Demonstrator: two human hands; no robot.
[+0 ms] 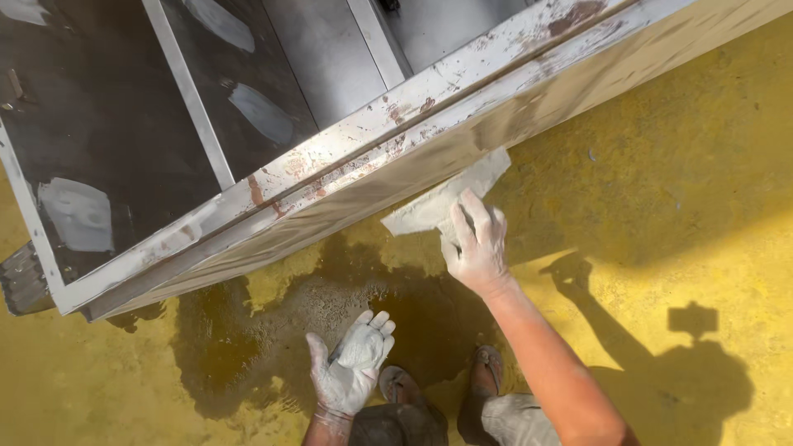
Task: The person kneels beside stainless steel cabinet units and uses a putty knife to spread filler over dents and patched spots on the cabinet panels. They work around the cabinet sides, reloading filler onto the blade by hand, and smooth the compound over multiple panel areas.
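Head camera, steeply downward, close overhead.

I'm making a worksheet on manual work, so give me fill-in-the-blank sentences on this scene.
1. The right hand presses a grey sheet of sandpaper against the worn ____ cabinet.
2. The left hand, palm up, is coated in pale ____.
3. The floor is painted ____.

Missing words: metal; dust; yellow
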